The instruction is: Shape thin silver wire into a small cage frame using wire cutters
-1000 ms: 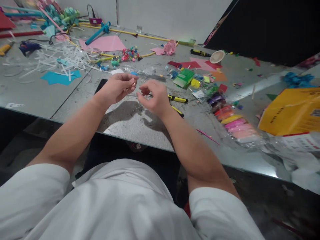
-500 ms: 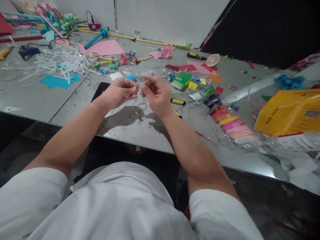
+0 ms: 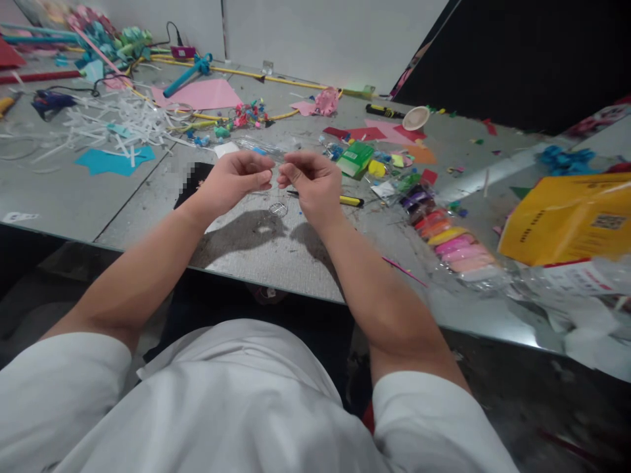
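Wire ring (image 3: 279,209) on the table (image 3: 256,253), left hand (image 3: 241,179) and right hand (image 3: 315,182) near it

From the head view, the hands are slightly farther apart than half a second ago, when a thin pale strand showed at the right fingertips. That strand is no longer clear, and the cutter (image 3: 351,201) now shows its dark tip in the gap. Each thumb is close to its fingers; whether either grip is closed on something, I cannot tell. The ring lies flat between the hands and the table's near edge.

The right hand hides the cutter's middle, and the left partly covers a black pad (image 3: 193,182) and a white piece (image 3: 227,150). To the right sit a green packet (image 3: 355,159), coloured clay packs (image 3: 458,244) and a yellow envelope (image 3: 566,220) — its square code visible, its dark lettering too blurred to read. A clear bag (image 3: 582,277) has red print, also unreadable.
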`<state>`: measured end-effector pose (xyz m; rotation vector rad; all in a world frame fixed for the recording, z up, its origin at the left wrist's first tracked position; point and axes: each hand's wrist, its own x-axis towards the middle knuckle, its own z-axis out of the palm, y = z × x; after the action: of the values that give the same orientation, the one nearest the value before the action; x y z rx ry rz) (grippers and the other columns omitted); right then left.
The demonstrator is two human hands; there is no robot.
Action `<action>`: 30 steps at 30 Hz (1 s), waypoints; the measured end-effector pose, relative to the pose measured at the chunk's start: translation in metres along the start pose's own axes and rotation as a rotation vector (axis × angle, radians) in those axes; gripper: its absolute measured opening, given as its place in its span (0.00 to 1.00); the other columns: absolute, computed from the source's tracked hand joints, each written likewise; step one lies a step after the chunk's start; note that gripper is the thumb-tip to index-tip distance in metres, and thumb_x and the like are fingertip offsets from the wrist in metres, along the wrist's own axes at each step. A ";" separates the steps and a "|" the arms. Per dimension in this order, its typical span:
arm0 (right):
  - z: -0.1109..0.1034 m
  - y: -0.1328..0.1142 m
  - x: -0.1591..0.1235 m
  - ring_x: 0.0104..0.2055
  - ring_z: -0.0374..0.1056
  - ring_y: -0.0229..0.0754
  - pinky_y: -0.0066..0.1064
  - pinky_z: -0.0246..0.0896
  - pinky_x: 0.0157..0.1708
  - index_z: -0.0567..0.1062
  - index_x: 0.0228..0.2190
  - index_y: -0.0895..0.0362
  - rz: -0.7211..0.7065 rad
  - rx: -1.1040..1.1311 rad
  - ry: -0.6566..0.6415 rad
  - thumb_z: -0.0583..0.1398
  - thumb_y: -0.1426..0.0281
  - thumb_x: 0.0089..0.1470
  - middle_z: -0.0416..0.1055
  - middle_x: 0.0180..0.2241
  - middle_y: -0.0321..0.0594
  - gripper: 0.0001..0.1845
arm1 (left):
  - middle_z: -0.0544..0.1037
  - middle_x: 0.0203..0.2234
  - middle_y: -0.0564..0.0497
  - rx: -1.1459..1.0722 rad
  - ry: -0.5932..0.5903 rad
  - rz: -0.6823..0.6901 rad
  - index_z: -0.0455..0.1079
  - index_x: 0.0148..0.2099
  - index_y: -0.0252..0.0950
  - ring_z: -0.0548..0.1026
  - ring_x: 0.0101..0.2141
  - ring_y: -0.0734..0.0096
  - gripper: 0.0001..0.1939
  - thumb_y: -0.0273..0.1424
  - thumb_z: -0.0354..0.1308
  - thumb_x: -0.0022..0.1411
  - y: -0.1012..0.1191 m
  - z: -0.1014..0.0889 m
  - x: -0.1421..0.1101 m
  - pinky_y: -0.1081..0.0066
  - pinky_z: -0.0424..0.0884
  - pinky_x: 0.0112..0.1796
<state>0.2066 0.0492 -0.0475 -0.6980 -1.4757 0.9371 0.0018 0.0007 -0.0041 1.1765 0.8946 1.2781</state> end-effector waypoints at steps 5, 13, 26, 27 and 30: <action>0.001 0.001 0.001 0.38 0.89 0.52 0.55 0.97 0.46 0.85 0.43 0.42 -0.027 0.040 0.011 0.83 0.29 0.60 0.85 0.33 0.32 0.34 | 0.89 0.35 0.52 0.112 0.059 0.097 0.89 0.42 0.40 0.89 0.40 0.67 0.15 0.26 0.92 0.62 -0.007 -0.003 0.003 0.67 0.88 0.48; 0.002 0.000 0.000 0.40 0.88 0.49 0.52 0.96 0.49 0.86 0.44 0.42 0.029 0.071 0.015 0.85 0.30 0.59 0.87 0.36 0.32 0.34 | 0.87 0.37 0.49 0.285 0.134 0.210 0.91 0.37 0.43 0.87 0.42 0.62 0.11 0.22 0.86 0.66 -0.003 -0.002 0.000 0.66 0.83 0.45; 0.016 -0.013 -0.009 0.42 0.91 0.51 0.51 0.97 0.51 0.85 0.41 0.44 0.067 0.099 0.082 0.88 0.38 0.59 0.85 0.35 0.32 0.31 | 0.90 0.39 0.50 0.396 0.163 0.389 0.86 0.37 0.43 0.83 0.38 0.65 0.11 0.28 0.81 0.73 -0.026 -0.011 0.015 0.63 0.83 0.43; 0.017 -0.016 -0.011 0.42 0.91 0.51 0.51 0.96 0.51 0.85 0.41 0.45 0.073 0.098 0.087 0.88 0.39 0.60 0.84 0.35 0.32 0.30 | 0.90 0.38 0.50 0.419 0.185 0.436 0.85 0.36 0.43 0.83 0.36 0.65 0.12 0.29 0.80 0.73 -0.031 -0.013 0.020 0.62 0.82 0.41; 0.018 -0.022 -0.014 0.45 0.92 0.51 0.49 0.95 0.52 0.85 0.41 0.44 0.118 0.103 0.090 0.88 0.43 0.62 0.84 0.35 0.33 0.27 | 0.89 0.35 0.50 0.466 0.213 0.555 0.85 0.34 0.45 0.83 0.34 0.63 0.13 0.27 0.77 0.73 -0.042 -0.019 0.032 0.59 0.82 0.41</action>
<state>0.1931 0.0238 -0.0351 -0.7475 -1.3093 1.0510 -0.0031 0.0389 -0.0451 1.7631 1.1034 1.7184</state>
